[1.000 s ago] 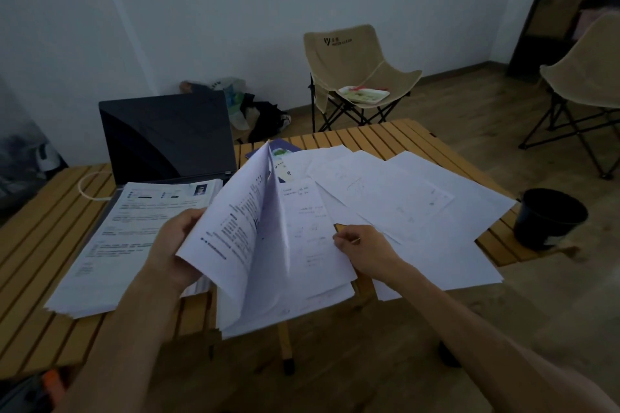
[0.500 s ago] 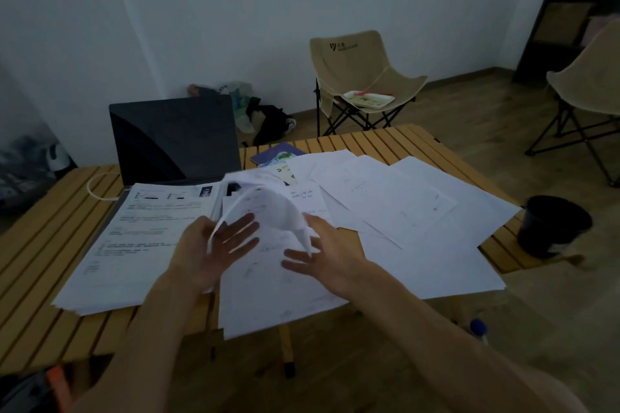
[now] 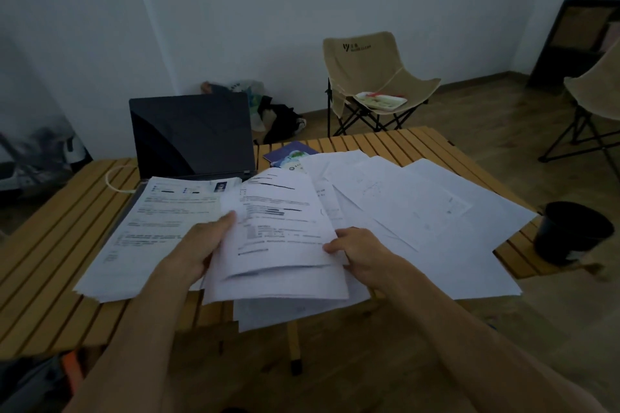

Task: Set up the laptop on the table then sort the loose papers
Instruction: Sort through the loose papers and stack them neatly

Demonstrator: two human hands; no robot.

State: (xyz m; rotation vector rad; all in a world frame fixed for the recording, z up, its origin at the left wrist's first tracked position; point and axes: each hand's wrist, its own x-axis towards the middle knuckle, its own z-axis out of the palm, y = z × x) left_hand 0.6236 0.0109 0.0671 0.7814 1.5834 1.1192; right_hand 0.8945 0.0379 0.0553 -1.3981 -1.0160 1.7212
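Papers in hand, sorting under way

Head view: laptop setup looks done. The open black laptop [image 3: 191, 134] stands at the back of the slatted wooden table [image 3: 50, 245], its screen dark. In front of the laptop lies a neat stack of printed white sheets [image 3: 147, 231]. Right of the laptop, loose white papers [image 3: 419, 211] spread across the slats. The left hand [image 3: 201, 245] grips the left edge of a raised bundle of printed pages [image 3: 278, 238], thumb on top; the right hand [image 3: 362, 251] pinches its right edge. Judging by this, sorting is the step in hand; next, the bundle likely needs squaring and laying on the stack.
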